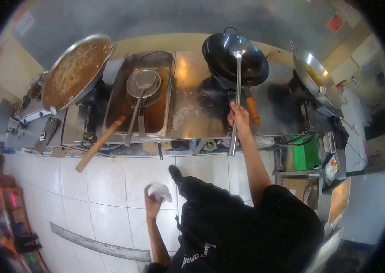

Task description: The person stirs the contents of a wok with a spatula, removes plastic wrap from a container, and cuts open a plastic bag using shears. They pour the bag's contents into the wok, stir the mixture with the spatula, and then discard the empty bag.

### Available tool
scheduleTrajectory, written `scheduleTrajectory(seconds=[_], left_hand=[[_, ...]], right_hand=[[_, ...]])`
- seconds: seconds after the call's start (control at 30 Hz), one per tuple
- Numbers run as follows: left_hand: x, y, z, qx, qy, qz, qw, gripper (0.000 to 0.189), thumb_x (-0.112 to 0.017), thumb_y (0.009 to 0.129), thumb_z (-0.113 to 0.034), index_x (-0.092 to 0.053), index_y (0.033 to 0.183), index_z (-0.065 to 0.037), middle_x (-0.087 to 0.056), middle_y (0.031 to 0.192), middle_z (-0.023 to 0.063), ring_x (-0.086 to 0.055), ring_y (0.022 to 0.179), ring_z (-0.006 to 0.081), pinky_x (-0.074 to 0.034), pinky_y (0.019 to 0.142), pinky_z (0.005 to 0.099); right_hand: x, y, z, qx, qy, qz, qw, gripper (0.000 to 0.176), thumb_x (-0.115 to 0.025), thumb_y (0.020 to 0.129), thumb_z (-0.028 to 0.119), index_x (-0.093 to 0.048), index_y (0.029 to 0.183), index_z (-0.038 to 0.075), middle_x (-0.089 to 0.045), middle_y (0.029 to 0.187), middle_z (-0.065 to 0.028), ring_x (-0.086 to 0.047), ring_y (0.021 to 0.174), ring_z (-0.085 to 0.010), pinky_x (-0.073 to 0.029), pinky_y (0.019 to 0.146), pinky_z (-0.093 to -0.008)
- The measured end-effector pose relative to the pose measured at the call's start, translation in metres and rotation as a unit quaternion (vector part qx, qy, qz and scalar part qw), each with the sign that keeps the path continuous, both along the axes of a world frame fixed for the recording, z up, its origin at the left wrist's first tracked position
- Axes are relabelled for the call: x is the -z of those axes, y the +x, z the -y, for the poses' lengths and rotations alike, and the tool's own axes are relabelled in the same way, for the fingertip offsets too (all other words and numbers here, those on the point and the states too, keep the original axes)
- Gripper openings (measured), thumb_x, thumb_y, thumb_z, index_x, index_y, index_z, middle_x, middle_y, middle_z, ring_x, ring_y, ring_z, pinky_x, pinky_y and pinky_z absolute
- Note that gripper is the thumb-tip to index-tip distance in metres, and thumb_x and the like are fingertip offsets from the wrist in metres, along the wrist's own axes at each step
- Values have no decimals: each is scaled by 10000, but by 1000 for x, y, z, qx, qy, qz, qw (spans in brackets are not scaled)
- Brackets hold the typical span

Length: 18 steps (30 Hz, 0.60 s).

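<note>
My right hand is closed around the long metal handle of a wok spatula, whose broad head rests in or just over a dark wok. The wok sits on a burner, and its wooden handle points toward me beside my right hand. Lower down, over the floor, my left hand grips a crumpled white cloth. Parts of the left fingers are hidden behind the cloth.
A rectangular oil tray holds strainers, and a long wooden handle juts past the counter edge. At left stands a large pan of brown liquid; at right, another metal wok. A green container is under the counter.
</note>
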State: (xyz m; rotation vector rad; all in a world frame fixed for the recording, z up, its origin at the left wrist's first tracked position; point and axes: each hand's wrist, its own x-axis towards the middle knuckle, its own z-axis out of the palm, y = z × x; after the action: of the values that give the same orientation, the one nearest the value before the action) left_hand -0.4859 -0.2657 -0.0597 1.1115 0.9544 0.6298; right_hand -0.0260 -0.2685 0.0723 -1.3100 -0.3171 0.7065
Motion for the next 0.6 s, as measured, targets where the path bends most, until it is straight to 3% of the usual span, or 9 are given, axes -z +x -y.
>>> scheduleTrajectory(seconds=[0.13,0.17,0.3,0.33,0.37,0.4,0.43,0.57,0.6], left_hand=[[-19,-54,-74,-73,83,-67,992,588,-490,802,128,-335,1339,-56,-608,923,89,-591,807,154,-488,722,262],[-19,-70,-83,-113,81,-83,987,535,-485,821,105,-369,1324,-34,-604,907,83,-586,792,143,-483,701,258],[-8,-113,-112,-247,60,-135,958,418,-485,856,51,-455,1270,0,-606,897,69,-559,738,102,-462,642,238],[-14,-111,-121,-249,96,-111,957,384,-494,863,36,-477,1246,12,-608,898,65,-540,695,86,-444,596,230],[-20,-109,-128,-266,132,-91,951,353,-503,870,21,-500,1222,25,-609,898,62,-520,653,70,-425,549,223],[-27,-112,-135,-270,107,-119,949,362,-513,863,16,-507,1225,18,-613,902,67,-509,611,73,-407,510,218],[-32,-116,-144,-276,80,-146,947,370,-523,857,11,-514,1227,11,-616,906,73,-497,568,75,-389,472,213],[-82,-111,-181,-393,107,-156,900,254,-513,829,30,-479,1075,-25,-590,786,72,-495,534,75,-373,425,214],[-98,-105,-189,-461,107,-150,868,189,-493,824,43,-409,959,-59,-508,687,18,-443,530,61,-329,427,211]], right_hand=[[4,41,-35,-51,-4,-100,994,342,-537,923,291,-433,644,122,-376,499,10,-393,441,-116,-290,432,-253],[-40,27,-38,-40,-75,-30,996,375,-531,925,298,-418,609,131,-373,495,9,-387,446,-115,-291,433,-250],[-8,97,-54,-109,-31,-154,982,196,-572,895,280,-515,758,151,-440,583,50,-448,516,-63,-311,460,-202],[-40,55,-62,13,-69,-76,995,177,-591,885,312,-575,845,140,-521,673,43,-504,588,-77,-378,526,-204],[-13,77,-64,13,-67,-115,991,192,-585,897,299,-600,947,114,-570,770,34,-531,648,-91,-429,598,-217],[-29,53,-76,52,-94,-71,992,203,-576,911,272,-590,1009,95,-574,807,25,-531,656,-84,-441,618,-225],[-11,55,-82,90,-66,-52,992,249,-560,924,253,-575,1083,61,-574,825,14,-511,666,-78,-427,618,-215],[40,67,-69,-91,44,-107,989,642,-500,938,484,-407,1335,-12,-543,950,-30,-474,680,-100,-432,629,-203],[48,63,-62,-117,85,-146,979,674,-458,942,513,-375,1361,-9,-557,1032,-48,-511,741,-114,-450,657,-210]])
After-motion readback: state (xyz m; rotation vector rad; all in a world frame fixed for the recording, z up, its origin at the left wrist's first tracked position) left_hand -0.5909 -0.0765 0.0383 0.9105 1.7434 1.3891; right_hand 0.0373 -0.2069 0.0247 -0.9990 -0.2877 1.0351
